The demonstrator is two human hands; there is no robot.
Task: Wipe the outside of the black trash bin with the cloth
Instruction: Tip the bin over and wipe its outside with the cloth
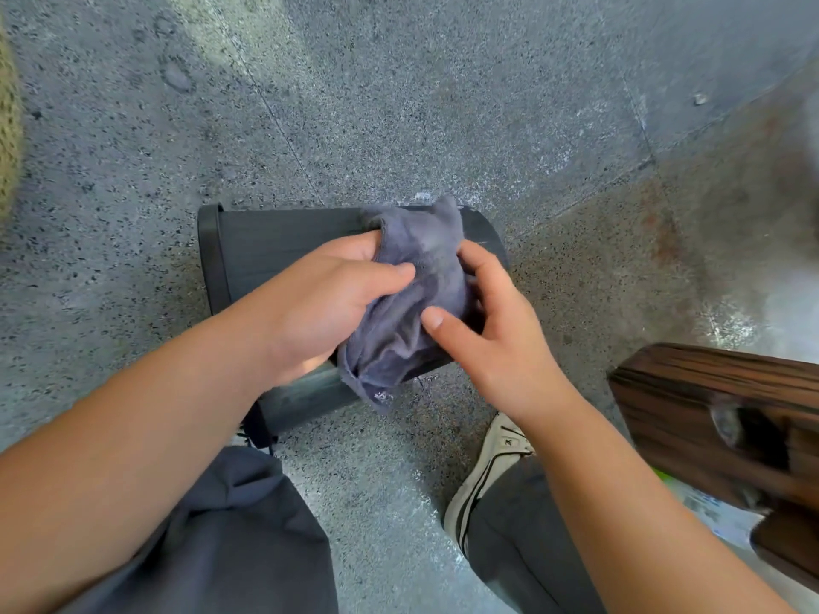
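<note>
The black trash bin [266,250] lies on its side on the speckled floor, its rim to the left and its base to the right. A crumpled grey-blue cloth [412,303] is bunched over the bin's upper side. My left hand [328,303] grips the cloth's left part, thumb pressed on top. My right hand [492,330] holds the cloth's right edge, thumb on the fabric and fingers curled behind it. Both hands hide the middle of the bin.
A dark wooden piece of furniture [727,418] stands at the right, close to my right forearm. My white shoe [487,471] and grey trouser legs [230,534] are below the bin. A yellowish woven thing [9,126] shows at the left edge.
</note>
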